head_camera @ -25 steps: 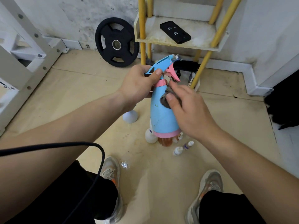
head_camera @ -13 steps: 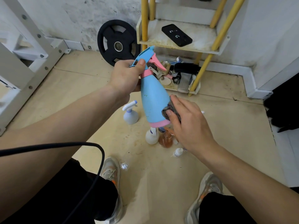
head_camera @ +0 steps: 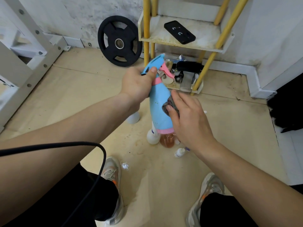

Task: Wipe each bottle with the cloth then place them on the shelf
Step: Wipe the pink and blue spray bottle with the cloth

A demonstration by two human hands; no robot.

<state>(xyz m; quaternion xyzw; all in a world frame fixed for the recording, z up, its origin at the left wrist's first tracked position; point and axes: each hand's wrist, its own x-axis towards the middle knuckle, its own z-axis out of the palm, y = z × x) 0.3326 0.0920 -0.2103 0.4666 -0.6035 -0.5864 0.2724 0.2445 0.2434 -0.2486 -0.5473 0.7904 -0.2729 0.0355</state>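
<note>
My left hand (head_camera: pixel 137 84) grips the neck and sprayer head of a blue spray bottle (head_camera: pixel 159 110) with pink trim, held upright in the air. My right hand (head_camera: pixel 188 118) holds a grey cloth (head_camera: pixel 170 105) against the bottle's right side. Below on the floor stand a white bottle (head_camera: pixel 151 136), an amber bottle (head_camera: pixel 167 140), a pale spray bottle (head_camera: pixel 133 118) partly hidden by my left wrist, and two small dropper bottles (head_camera: pixel 180 152). The yellow-legged shelf (head_camera: pixel 164 39) rises behind.
A black phone (head_camera: pixel 179 31) lies on the shelf's middle tier. The bottom tier (head_camera: pixel 196 90) is full of clutter. A black weight plate (head_camera: pixel 118 40) leans on the wall. White frame at left, my two shoes below, a black cable crosses my left arm.
The bottle has shifted slightly right and down in my left hand. My right hand with the cloth has slid up from the bottle's base to its middle.
</note>
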